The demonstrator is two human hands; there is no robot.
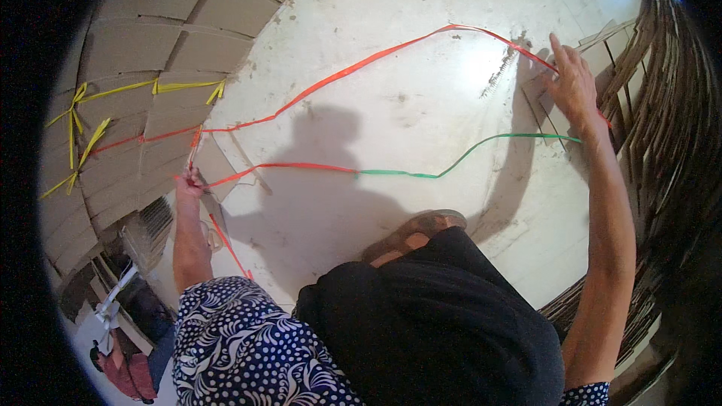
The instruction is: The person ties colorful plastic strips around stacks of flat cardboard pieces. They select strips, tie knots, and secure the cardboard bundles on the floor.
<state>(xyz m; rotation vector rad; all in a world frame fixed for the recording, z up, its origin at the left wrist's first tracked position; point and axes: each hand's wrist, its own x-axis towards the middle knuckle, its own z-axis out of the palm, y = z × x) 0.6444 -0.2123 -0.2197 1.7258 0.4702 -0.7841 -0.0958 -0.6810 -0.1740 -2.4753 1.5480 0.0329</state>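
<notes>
- Left hand (189, 183): clenched on one end of the red strap (353, 69), low at the person's left side.
- Right hand (573, 83): fingers spread flat, pressing the strap's far end against the leaning cardboard sheets (662, 105).
- Red strap: arcs slack over the pale floor (421, 0) between both hands; nothing is bound yet.
- Red-and-green strap (421, 174): lies loose on the floor nearer the person, running towards the same stack.
- Flattened cartons (128, 105), left: already tied with yellow strap (177, 86), judged finished.
- Sandalled foot (414, 234): on the floor between the hands.
</notes>
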